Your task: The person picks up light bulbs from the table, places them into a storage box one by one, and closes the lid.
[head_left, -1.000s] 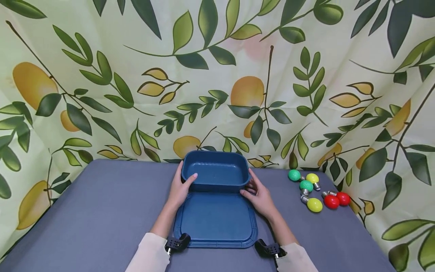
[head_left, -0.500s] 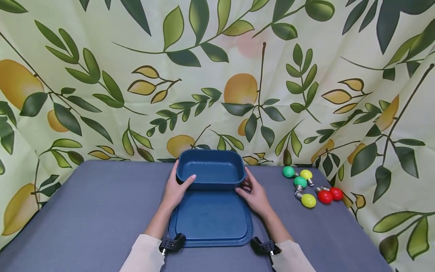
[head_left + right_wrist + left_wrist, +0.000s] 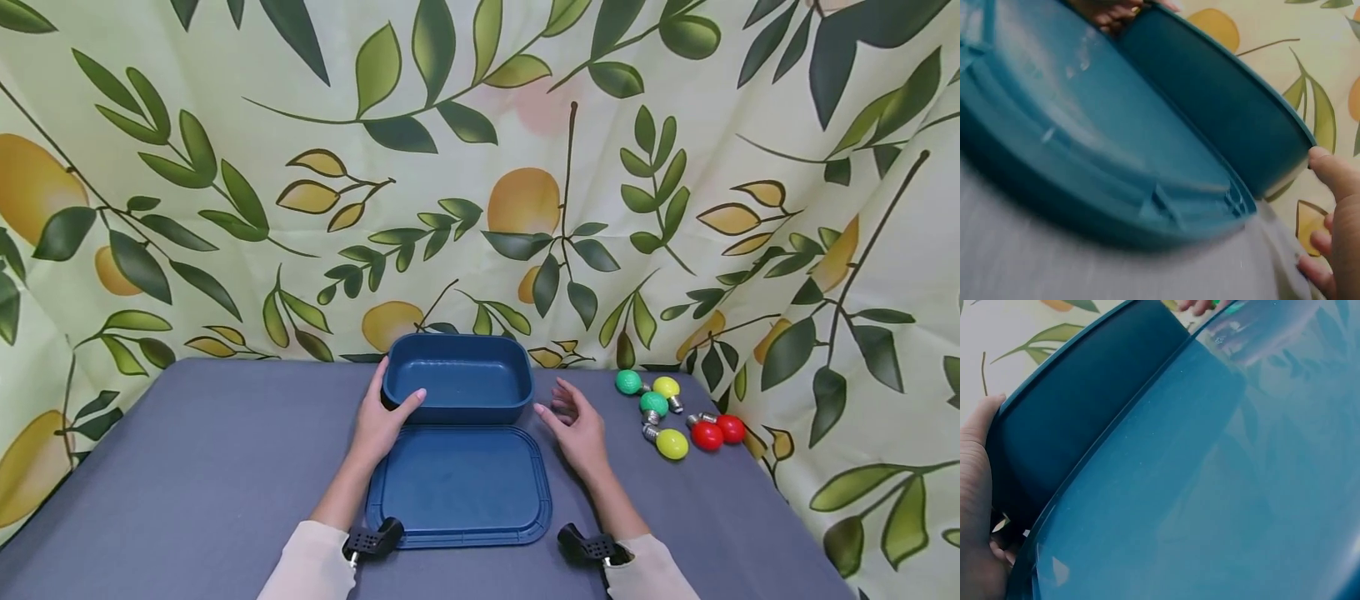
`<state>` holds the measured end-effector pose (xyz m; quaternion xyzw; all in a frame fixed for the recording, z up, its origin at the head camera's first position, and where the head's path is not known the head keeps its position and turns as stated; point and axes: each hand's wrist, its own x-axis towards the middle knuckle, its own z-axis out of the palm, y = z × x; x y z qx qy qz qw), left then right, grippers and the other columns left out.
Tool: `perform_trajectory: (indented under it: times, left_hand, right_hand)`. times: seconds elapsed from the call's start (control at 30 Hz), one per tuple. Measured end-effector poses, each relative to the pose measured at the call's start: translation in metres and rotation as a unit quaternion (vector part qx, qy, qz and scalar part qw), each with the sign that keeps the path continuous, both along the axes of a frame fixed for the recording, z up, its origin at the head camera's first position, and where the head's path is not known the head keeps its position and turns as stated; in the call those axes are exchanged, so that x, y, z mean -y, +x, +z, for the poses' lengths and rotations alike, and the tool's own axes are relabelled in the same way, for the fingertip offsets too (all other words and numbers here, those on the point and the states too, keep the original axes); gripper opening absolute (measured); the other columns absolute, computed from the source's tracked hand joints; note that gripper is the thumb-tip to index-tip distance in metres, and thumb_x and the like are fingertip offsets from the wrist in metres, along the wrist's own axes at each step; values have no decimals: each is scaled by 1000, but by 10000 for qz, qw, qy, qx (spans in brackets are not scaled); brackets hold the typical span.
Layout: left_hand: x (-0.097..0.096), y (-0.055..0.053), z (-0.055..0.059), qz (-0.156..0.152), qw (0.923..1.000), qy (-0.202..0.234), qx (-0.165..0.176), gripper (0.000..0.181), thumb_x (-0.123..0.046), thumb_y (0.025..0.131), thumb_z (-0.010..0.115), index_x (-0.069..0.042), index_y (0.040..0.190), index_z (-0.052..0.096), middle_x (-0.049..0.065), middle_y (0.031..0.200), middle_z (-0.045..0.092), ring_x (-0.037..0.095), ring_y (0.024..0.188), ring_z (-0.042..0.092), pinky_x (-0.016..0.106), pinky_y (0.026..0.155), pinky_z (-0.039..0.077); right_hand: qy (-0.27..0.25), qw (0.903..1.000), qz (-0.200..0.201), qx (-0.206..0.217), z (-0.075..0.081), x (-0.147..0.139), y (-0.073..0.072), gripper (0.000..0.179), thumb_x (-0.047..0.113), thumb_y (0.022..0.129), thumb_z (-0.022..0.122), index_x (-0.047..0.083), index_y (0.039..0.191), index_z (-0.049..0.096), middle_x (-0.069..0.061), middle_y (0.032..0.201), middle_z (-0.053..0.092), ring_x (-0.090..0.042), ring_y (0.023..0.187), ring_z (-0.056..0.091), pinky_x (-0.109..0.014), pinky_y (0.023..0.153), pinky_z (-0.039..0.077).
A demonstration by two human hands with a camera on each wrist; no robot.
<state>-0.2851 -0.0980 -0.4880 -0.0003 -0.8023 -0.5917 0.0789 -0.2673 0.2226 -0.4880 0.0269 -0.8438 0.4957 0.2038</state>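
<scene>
A blue rectangular plastic box [image 3: 457,414], open at the top, stands at the back of the table. My left hand [image 3: 377,423] grips its left end, thumb at the front rim and fingers along the side. Just off the box's right end, my right hand [image 3: 581,432] is spread with loosely bent fingers and nothing in it. In front of the box lies a flat blue lid [image 3: 459,485], its long edge close against the box's base. The left wrist view has the thumb at the box wall [image 3: 1091,394]; the right wrist view catches the lid's ridged edge [image 3: 1147,206].
Several bulb-shaped pieces with silver screw bases lie at the table's right: green [image 3: 628,382], yellow [image 3: 672,445] and red [image 3: 707,436]. A leaf-and-fruit patterned cloth [image 3: 450,167] hangs right behind the grey table [image 3: 240,467].
My right hand has let go of the box's right end and moved a little to the right. The left hand keeps its hold, and the head view has turned slightly right.
</scene>
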Motion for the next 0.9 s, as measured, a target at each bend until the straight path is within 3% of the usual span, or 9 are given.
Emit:
perform_trajectory:
  times: [0.37, 0.53, 0.7, 0.8, 0.9]
  left_hand:
    - [11, 3, 1, 104, 9999, -48, 75, 96, -54, 90, 72, -31, 164, 15, 6, 171, 19, 34, 157, 20, 63, 123, 21]
    - [12, 5, 2, 121, 9999, -55, 103, 96, -54, 90, 71, -30, 164, 14, 5, 171, 18, 34, 157, 19, 62, 123, 21]
    - [9, 5, 3, 77, 9999, -92, 104, 94, -54, 90, 71, -33, 163, 15, 5, 171, 18, 35, 157, 20, 63, 122, 22]
    - [5, 4, 5, 4, 9999, -65, 110, 94, -54, 90, 71, -35, 163, 15, 5, 171, 19, 35, 157, 21, 64, 122, 23]
    - [2, 4, 5, -41, 10000, -9, 87, 94, -54, 90, 71, -35, 163, 15, 4, 171, 18, 34, 157, 20, 63, 122, 23]
  right_hand:
    - [685, 9922, -738, -730, 3, -22, 17, 56, 23, 82, 86, 4, 131, 65, -18, 126, 70, -34, 117, 65, -53, 101, 51]
    - [1029, 9825, -1023, -1168, 4, -39, 24, 56, 18, 79, 88, 2, 128, 66, -20, 125, 69, -37, 117, 62, -51, 99, 45]
    - [1226, 9667, -1530, -1647, 3, -64, 30, 55, 14, 74, 90, -1, 123, 68, -23, 120, 69, -41, 114, 59, -51, 97, 41]
    - [1090, 9590, -2029, -1650, 2, -77, 35, 55, 14, 74, 90, -2, 121, 68, -25, 117, 69, -44, 113, 57, -55, 98, 40]
    - [612, 9571, -2523, -1284, 2, -83, 39, 57, 19, 76, 89, -2, 124, 67, -27, 121, 67, -45, 117, 55, -58, 104, 36]
